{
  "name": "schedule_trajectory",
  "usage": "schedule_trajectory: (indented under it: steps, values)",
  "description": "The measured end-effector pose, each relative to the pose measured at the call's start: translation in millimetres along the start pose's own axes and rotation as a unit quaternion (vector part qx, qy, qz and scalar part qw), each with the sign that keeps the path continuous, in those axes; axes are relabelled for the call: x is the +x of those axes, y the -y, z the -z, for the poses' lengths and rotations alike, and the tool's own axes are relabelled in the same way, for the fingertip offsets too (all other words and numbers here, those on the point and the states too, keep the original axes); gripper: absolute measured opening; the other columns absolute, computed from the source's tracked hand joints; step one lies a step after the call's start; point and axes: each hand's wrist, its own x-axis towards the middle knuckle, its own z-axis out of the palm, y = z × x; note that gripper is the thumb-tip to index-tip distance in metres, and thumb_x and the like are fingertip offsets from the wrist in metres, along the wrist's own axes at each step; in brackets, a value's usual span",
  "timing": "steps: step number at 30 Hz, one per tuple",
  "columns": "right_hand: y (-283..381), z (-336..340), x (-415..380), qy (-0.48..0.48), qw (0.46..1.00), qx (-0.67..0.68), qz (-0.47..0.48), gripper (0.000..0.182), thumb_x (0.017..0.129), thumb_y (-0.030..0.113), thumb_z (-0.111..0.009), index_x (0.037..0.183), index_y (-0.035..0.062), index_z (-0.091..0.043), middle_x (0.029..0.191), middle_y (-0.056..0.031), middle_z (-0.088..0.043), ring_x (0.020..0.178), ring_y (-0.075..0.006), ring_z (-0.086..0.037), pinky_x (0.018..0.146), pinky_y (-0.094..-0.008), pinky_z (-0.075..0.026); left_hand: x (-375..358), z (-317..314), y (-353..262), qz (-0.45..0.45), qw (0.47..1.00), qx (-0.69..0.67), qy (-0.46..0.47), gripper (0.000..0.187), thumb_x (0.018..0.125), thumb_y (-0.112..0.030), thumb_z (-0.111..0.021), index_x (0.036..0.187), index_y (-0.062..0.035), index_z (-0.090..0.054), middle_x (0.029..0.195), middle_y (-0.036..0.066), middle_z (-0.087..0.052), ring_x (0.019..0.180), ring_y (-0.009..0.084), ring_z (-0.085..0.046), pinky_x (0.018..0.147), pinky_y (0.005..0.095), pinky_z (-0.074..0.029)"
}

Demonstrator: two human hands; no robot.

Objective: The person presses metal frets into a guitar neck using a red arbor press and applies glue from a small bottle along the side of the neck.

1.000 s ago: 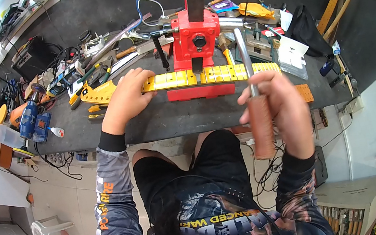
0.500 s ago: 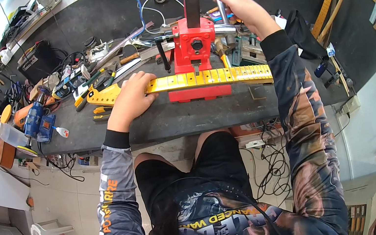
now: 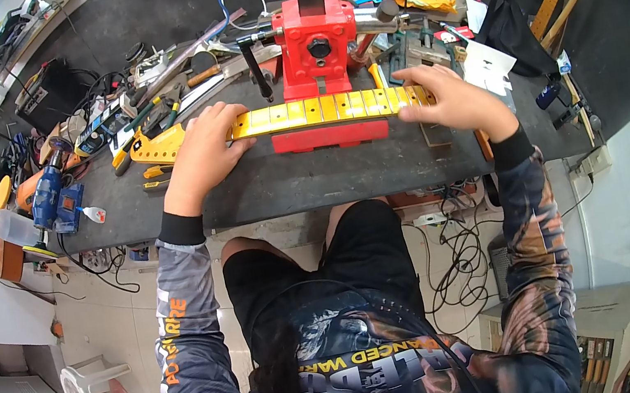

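A yellow guitar neck [image 3: 301,115] with dark position dots and metal frets lies crosswise in front of the red arbor press [image 3: 318,39], over the press's red base [image 3: 330,137]. Its headstock points left. My left hand [image 3: 204,155] grips the neck close to the headstock, thumb on the near edge and fingers over the far side. At the other end, my right hand [image 3: 455,100] is wrapped around the neck, covering part of the frets there. Slight blur softens its fingers.
Tools and cables crowd the bench behind the neck. A blue power drill [image 3: 49,199] stands at left, beside a small glue bottle [image 3: 94,214]. White paper [image 3: 486,66] and a black bag [image 3: 513,38] lie to the right. The bench's front edge [image 3: 284,211] runs before my legs.
My right hand has left the press's lever and come down onto the right end of the guitar neck. My left hand stays near the headstock. The camera view has shifted slightly.
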Motion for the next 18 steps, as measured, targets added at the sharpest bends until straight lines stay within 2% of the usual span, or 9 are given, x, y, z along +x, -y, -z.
schedule_trajectory:
  steps: [1,3,4,8,10,18]
  values:
    - [1,-4,-4,0.003,1.000,0.003,-0.001,0.069,0.103,0.043,-0.082,0.157,0.0039,-0.061,0.135,-0.0161,-0.073,0.131,-0.0326,-0.068,0.116,-0.0449,-0.050,0,0,0,0.002,1.000,-0.001,0.004,0.048,0.091,-0.021,-0.088,0.134,-0.0104,-0.070,0.118,0.009,-0.070,0.119,0.0345,-0.067,0.100,0.0460,-0.049]
    - [4,-11,-10,-0.035,0.999,-0.030,0.016,0.066,0.096,0.041,-0.089,0.146,0.0042,-0.066,0.134,-0.0177,-0.074,0.131,-0.0391,-0.067,0.121,-0.0481,-0.045,0,0,-2,0.007,1.000,0.000,-0.005,0.046,0.091,-0.022,-0.088,0.132,-0.0096,-0.070,0.117,0.010,-0.070,0.119,0.0344,-0.067,0.100,0.0458,-0.049]
    - [9,-11,-10,-0.050,0.999,0.003,-0.008,0.065,0.090,0.036,-0.094,0.141,0.0055,-0.067,0.132,-0.0165,-0.074,0.130,-0.0389,-0.067,0.118,-0.0484,-0.047,0,0,-3,0.004,1.000,-0.001,-0.009,0.047,0.091,-0.021,-0.088,0.132,-0.0084,-0.070,0.117,0.010,-0.070,0.119,0.0343,-0.067,0.101,0.0452,-0.049]
    - [9,-13,-16,-0.109,0.994,-0.016,0.020,0.062,0.090,0.034,-0.094,0.138,0.0062,-0.067,0.129,-0.0146,-0.074,0.125,-0.0382,-0.067,0.113,-0.0484,-0.048,-1,-1,-3,0.003,1.000,0.000,-0.021,0.048,0.090,-0.021,-0.089,0.132,-0.0073,-0.070,0.116,0.011,-0.070,0.119,0.0345,-0.067,0.101,0.0451,-0.050]
    - [14,-10,-20,-0.135,0.989,-0.050,0.027,0.061,0.088,0.032,-0.095,0.136,0.0066,-0.067,0.127,-0.0133,-0.073,0.121,-0.0379,-0.067,0.110,-0.0479,-0.049,-4,1,-7,-0.008,0.999,0.008,-0.044,0.047,0.088,-0.021,-0.091,0.129,-0.0099,-0.071,0.115,0.009,-0.069,0.118,0.0337,-0.067,0.099,0.0462,-0.049]
    - [39,-12,-47,-0.161,0.985,-0.056,0.031,0.062,0.085,0.029,-0.095,0.136,0.0074,-0.068,0.127,-0.0120,-0.073,0.125,-0.0371,-0.067,0.111,-0.0483,-0.049,-26,20,-28,-0.011,0.999,0.018,-0.048,0.047,0.086,-0.017,-0.091,0.129,-0.0090,-0.072,0.114,0.009,-0.069,0.115,0.0333,-0.066,0.098,0.0453,-0.048]
